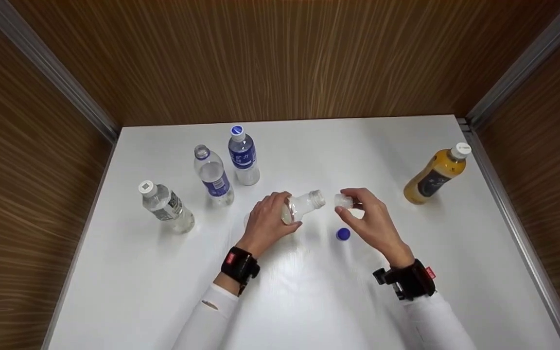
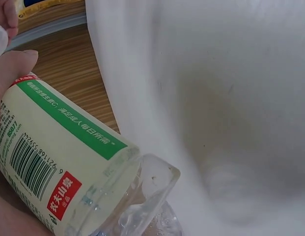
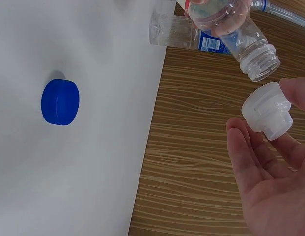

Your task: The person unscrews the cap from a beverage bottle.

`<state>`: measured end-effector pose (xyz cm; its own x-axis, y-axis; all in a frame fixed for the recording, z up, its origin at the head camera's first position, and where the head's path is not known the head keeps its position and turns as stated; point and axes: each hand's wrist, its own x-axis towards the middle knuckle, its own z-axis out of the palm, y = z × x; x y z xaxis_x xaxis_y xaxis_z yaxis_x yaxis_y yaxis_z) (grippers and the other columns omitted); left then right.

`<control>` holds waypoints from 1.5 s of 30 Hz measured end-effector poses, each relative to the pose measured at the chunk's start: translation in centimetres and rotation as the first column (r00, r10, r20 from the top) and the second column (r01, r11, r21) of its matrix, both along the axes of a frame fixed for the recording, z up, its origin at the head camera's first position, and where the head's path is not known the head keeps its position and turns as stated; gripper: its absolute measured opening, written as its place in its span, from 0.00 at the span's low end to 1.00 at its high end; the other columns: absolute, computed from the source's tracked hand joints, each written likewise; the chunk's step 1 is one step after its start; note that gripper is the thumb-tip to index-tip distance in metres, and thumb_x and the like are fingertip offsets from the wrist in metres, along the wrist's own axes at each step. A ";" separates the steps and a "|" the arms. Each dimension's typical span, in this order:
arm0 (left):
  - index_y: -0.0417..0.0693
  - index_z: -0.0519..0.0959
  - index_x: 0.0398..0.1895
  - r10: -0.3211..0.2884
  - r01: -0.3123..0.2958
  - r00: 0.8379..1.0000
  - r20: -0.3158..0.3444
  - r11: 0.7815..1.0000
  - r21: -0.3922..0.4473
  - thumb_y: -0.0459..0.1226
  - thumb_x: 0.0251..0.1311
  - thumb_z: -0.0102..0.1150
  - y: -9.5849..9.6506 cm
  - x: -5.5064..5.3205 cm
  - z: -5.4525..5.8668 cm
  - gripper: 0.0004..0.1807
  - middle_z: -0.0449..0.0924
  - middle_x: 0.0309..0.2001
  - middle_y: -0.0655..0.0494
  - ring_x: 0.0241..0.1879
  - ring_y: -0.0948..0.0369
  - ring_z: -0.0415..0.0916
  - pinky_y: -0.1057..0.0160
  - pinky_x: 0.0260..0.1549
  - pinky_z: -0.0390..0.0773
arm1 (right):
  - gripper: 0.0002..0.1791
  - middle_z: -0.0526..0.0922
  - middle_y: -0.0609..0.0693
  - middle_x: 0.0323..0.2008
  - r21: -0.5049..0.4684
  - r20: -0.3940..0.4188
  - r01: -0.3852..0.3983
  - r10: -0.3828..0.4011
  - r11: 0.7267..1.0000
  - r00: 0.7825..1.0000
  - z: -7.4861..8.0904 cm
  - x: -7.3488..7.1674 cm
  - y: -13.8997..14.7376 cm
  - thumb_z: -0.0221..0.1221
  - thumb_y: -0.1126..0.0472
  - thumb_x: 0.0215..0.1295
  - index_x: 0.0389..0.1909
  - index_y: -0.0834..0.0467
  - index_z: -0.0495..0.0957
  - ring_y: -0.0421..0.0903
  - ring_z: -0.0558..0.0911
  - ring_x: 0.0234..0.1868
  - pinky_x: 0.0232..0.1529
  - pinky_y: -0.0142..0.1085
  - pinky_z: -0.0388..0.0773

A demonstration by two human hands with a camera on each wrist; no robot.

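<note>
My left hand [image 1: 266, 222] grips a clear plastic bottle [image 1: 302, 205] that leans to the right with its threaded mouth uncovered. In the left wrist view its pale label [image 2: 54, 142] shows a green band, a barcode and a red patch. My right hand [image 1: 375, 224] pinches a translucent white cap [image 3: 267, 110] between thumb and fingers. The cap is close to the bottle mouth, with a small gap between them. On the white table below lies a blue cap [image 1: 343, 234], touched by neither hand.
To the left stand a white-capped bottle [image 1: 167, 206], an uncapped bottle with a purple label [image 1: 214, 177] and a blue-labelled capped bottle [image 1: 244, 158]. An amber drink bottle [image 1: 435, 175] stands at the right. Wood-grain panels [image 1: 285, 63] border the table [image 1: 309, 301].
</note>
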<state>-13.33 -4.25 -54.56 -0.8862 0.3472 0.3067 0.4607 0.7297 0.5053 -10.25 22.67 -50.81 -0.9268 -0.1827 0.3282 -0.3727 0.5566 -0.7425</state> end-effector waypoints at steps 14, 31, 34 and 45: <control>0.42 0.74 0.61 0.066 -0.065 0.998 0.003 0.981 0.183 0.49 0.48 0.82 -0.3 -0.3 -0.1 0.40 0.81 0.48 0.50 0.46 0.53 0.80 0.50 0.47 0.81 | 0.26 0.83 0.56 0.46 0.207 0.025 -0.054 0.049 0.977 0.998 -2.9 0.6 -0.5 0.75 0.63 0.59 0.56 0.66 0.78 0.51 0.83 0.47 0.48 0.50 0.82; 0.42 0.74 0.61 0.075 -0.075 0.997 0.010 0.973 0.219 0.48 0.47 0.82 -0.5 -0.4 0.1 0.40 0.81 0.48 0.49 0.46 0.53 0.80 0.50 0.45 0.81 | 0.23 0.83 0.57 0.43 0.465 0.016 -0.143 0.153 0.874 0.988 -5.4 0.7 -1.7 0.77 0.63 0.55 0.50 0.66 0.82 0.55 0.83 0.43 0.46 0.51 0.81; 0.42 0.74 0.61 0.074 -0.075 0.997 0.010 0.972 0.225 0.48 0.47 0.83 -0.5 -0.4 0.1 0.40 0.82 0.48 0.49 0.45 0.53 0.80 0.50 0.45 0.81 | 0.24 0.83 0.58 0.43 0.485 0.002 -0.140 0.159 0.863 0.987 -5.8 0.6 -1.7 0.77 0.63 0.54 0.50 0.67 0.81 0.56 0.83 0.44 0.48 0.52 0.80; 0.42 0.74 0.61 0.075 -0.076 0.997 0.015 0.971 0.226 0.48 0.47 0.83 -0.5 -0.3 0.1 0.40 0.82 0.47 0.48 0.45 0.52 0.81 0.49 0.45 0.81 | 0.20 0.83 0.57 0.36 0.523 -0.082 -0.111 0.179 0.845 0.980 -6.8 0.3 -1.8 0.76 0.69 0.47 0.42 0.68 0.84 0.55 0.83 0.37 0.43 0.50 0.81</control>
<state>-13.65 -4.75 -54.48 -0.9095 0.2012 0.3639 0.4048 0.6284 0.6643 -9.91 20.84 -57.66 -0.8349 -0.4860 0.2584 -0.5480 0.7777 -0.3080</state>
